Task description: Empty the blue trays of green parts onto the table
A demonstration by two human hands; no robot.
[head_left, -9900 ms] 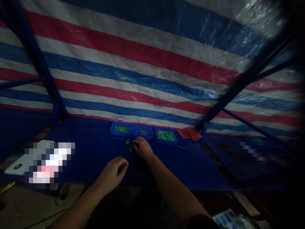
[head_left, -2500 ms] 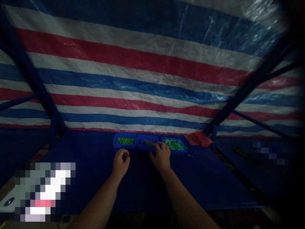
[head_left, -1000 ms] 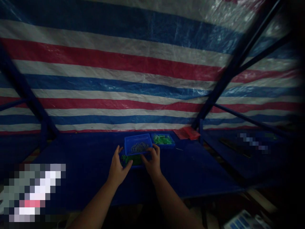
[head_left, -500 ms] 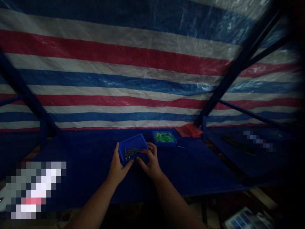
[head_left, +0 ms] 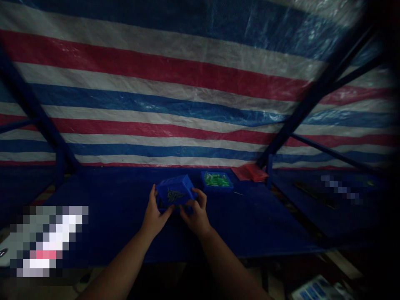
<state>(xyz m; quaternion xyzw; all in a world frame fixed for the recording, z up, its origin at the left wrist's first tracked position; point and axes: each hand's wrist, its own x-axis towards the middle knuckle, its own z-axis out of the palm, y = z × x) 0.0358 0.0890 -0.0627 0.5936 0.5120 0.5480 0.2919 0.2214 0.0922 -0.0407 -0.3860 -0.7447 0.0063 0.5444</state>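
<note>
The left hand and right hand grip a blue bin from either side above the worktop, tilting it towards the person; thin metal screws lie inside. What sits under it is too dark and hidden to tell. Farther right, a blue tray holds green pieces, with a thin rod and red plastic near it. Behind hangs a striped sheet.

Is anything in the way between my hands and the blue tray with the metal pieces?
Nothing visible is. Your left hand grips the tilted blue tray at its left side, and your right hand is at its lower right. The tray of green pieces stands apart, farther right, not between.
</note>
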